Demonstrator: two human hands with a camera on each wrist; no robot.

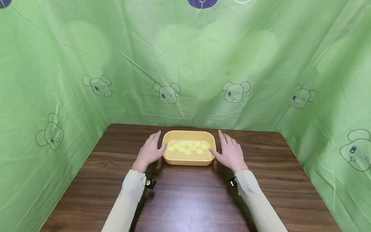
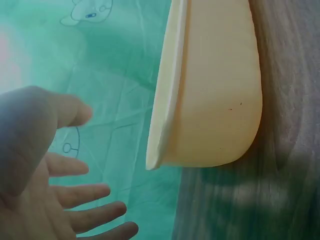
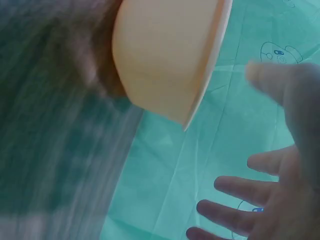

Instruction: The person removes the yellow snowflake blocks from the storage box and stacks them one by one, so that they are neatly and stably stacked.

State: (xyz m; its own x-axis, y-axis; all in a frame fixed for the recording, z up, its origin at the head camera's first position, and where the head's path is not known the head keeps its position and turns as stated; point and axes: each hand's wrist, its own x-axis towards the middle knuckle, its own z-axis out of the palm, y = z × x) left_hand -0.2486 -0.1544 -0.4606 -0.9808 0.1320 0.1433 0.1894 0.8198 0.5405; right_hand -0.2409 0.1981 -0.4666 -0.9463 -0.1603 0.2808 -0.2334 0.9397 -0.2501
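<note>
A shallow orange-yellow plastic basin [image 1: 188, 162] with rounded corners sits on the table toward its far side. Several pale yellow flower shapes show on its floor. My left hand [image 1: 149, 151] is at the basin's left end, fingers spread and thumb near the rim. At the right end is my right hand [image 1: 230, 153], its fingers straight and its thumb overlapping the rim in the head view. Both wrist views show a gap between the hand and the basin's wall [image 2: 215, 100], with nothing between thumb and fingers. The same basin [image 3: 160, 55] appears side-on in the right wrist view.
The dark wood-grain table [image 1: 185, 199] ends at a far edge just behind the basin. Green curtains [image 1: 200, 64] printed with mouse-like heads hang behind it and along both sides. Small black devices sit at both wrists, by the white sleeves [image 1: 131, 187].
</note>
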